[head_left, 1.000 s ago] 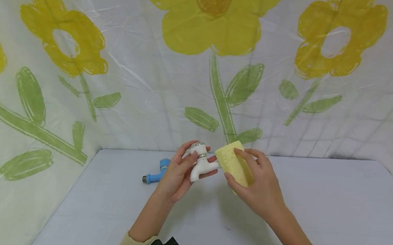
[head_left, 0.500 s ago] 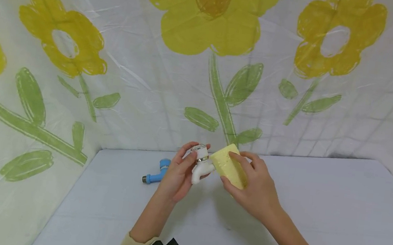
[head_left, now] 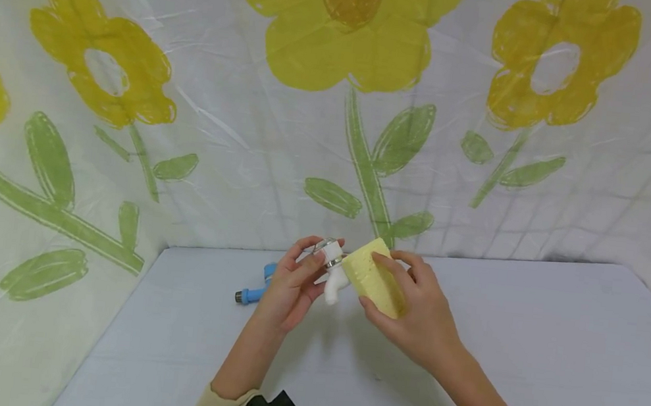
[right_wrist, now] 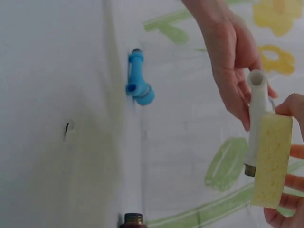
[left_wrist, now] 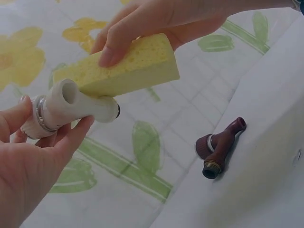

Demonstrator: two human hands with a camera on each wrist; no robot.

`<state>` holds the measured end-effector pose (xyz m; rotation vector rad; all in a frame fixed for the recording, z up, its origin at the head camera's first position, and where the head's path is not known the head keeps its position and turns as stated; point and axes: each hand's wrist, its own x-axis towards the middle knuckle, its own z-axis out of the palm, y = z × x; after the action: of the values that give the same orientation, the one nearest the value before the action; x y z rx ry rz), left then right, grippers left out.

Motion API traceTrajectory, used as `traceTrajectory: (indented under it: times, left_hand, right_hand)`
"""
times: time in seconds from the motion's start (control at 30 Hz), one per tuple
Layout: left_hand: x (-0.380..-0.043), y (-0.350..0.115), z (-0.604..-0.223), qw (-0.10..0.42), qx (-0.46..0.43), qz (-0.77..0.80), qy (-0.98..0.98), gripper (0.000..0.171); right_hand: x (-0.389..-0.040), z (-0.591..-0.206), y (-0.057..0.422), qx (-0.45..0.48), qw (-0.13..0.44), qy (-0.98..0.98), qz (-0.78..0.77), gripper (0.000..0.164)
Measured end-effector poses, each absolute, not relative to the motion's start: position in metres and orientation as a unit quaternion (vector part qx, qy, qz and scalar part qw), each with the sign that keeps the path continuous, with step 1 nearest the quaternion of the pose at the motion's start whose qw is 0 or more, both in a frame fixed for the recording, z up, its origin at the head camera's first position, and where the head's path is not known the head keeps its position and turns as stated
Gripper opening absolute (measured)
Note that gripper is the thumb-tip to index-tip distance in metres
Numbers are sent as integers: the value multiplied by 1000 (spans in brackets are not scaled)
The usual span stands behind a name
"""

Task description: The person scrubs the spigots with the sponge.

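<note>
My left hand [head_left: 290,295] grips a white plastic tap [head_left: 334,288] by its ribbed handle end, above the table. In the left wrist view, the open spout of the white tap [left_wrist: 59,102] faces the camera. My right hand [head_left: 423,316] holds a yellow sponge [head_left: 374,277] between thumb and fingers. Along the tap's body lies the sponge [right_wrist: 271,161], seeming to touch it in the right wrist view; it partly hides the tap in the head view. The threaded inlet end of the tap [right_wrist: 250,170] shows beside the sponge.
On the white table [head_left: 168,339], a blue tap [head_left: 250,296] lies behind my left hand. A dark red tap [left_wrist: 221,149] lies there too, hidden in the head view. Behind the table hangs a white sheet [head_left: 230,206] printed with yellow flowers.
The sponge has moved a little left and down, covering more of the tap's body. My left hand has turned the tap, so its spout points more downward.
</note>
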<state>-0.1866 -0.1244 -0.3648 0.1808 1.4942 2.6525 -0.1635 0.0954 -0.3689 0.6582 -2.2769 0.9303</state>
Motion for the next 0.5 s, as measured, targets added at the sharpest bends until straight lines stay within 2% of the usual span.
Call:
traceTrajectory:
  times: [0.27,0.5]
  left_hand:
    - [-188,-124,-365,49,74,871,484,25]
    - [-189,-127,-365,35,71,871,484,29]
  right_hand:
    - [-165,-370,95,235,314,-860,328,59]
    - [-159,-374,88,274,272,-852,352,61]
